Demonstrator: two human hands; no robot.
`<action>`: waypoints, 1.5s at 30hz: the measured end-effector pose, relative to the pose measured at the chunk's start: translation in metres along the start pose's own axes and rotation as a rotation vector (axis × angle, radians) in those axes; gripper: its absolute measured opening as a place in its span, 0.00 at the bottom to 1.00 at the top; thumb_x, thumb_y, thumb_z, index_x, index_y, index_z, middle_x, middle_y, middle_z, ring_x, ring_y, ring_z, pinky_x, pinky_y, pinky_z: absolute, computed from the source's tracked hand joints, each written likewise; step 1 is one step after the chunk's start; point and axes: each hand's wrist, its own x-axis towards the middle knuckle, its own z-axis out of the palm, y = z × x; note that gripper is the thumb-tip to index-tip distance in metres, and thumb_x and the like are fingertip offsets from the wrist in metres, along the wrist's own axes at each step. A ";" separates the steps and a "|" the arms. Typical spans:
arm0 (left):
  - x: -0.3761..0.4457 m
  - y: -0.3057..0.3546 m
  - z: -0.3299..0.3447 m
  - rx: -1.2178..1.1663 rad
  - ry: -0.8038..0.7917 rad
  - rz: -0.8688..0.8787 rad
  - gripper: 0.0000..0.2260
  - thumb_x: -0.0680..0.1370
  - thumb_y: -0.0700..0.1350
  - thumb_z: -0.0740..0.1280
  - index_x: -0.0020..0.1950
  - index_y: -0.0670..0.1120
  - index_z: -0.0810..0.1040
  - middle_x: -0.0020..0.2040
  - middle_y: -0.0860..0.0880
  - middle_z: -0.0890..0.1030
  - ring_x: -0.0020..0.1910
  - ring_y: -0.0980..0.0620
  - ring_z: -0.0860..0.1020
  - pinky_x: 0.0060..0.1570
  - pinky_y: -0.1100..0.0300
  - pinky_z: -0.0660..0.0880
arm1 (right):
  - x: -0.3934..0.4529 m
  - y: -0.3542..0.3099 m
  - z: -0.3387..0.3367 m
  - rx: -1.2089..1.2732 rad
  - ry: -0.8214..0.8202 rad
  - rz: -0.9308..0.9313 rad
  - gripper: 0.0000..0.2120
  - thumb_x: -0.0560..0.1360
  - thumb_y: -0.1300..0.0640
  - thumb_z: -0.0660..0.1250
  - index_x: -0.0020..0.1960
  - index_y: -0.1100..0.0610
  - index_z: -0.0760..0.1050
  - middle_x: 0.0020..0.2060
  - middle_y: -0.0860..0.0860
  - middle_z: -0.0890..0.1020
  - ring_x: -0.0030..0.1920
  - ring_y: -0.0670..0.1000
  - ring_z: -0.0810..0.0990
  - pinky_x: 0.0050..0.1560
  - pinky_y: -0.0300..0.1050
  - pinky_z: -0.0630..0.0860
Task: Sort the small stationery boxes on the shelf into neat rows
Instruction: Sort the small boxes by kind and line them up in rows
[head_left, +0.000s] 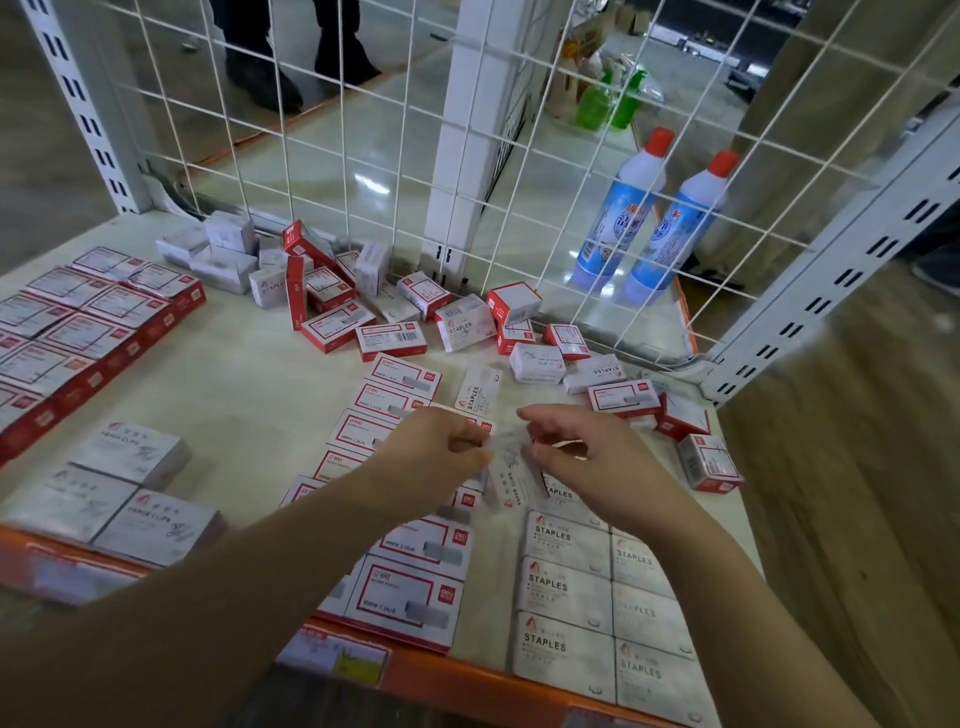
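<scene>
Holding a small white box (511, 475) between them, the left hand (441, 457) and right hand (582, 457) meet above the middle of the shelf (249, 374); each grip is narrow, fingers curled and pinching an end of the blurred box, whose print appears to read "paper clips". Beneath the left forearm, red-and-white staple boxes (410, 597) lie flat in a column running from the shelf's orange front edge (457, 670) toward the back. Just to their right, white boxes marked STAPLES (563, 587) form two tidy columns under the right forearm. At front left, three white paper clip boxes (130, 488) sit together. Along the left edge, larger red-and-white boxes (88, 322) stand in neat rows. Unsorted boxes (332, 280), red and white mixed, lie jumbled along the white wire grid (363, 135) at the back, some tilted or on end, and the scatter continues down the right side, where one red box (709, 462) rests near the shelf's corner. A single STAPLES box (478, 389) lies alone just beyond the hands. Behind the grid, two blue-and-white bottles with red caps (649, 218) stand side by side, with green bottles (608, 101) farther back.
</scene>
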 end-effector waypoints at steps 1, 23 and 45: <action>0.000 0.000 0.001 -0.001 0.003 0.002 0.13 0.79 0.45 0.63 0.63 0.46 0.76 0.50 0.52 0.80 0.38 0.58 0.77 0.29 0.72 0.70 | 0.001 -0.001 0.000 -0.044 -0.020 -0.016 0.14 0.76 0.59 0.65 0.61 0.52 0.76 0.49 0.42 0.78 0.46 0.36 0.75 0.45 0.23 0.69; -0.012 0.013 0.015 -0.197 0.051 -0.028 0.11 0.80 0.47 0.60 0.60 0.51 0.77 0.39 0.51 0.76 0.37 0.56 0.72 0.44 0.53 0.79 | -0.012 -0.013 0.007 0.516 0.485 0.241 0.15 0.74 0.63 0.65 0.31 0.49 0.77 0.42 0.55 0.83 0.48 0.57 0.80 0.55 0.54 0.75; -0.007 0.005 0.007 -0.106 0.079 0.043 0.15 0.80 0.43 0.60 0.67 0.48 0.73 0.48 0.59 0.75 0.41 0.63 0.73 0.40 0.74 0.72 | -0.021 0.009 0.012 0.253 0.167 0.105 0.19 0.72 0.60 0.70 0.55 0.42 0.69 0.41 0.49 0.83 0.37 0.40 0.79 0.36 0.28 0.71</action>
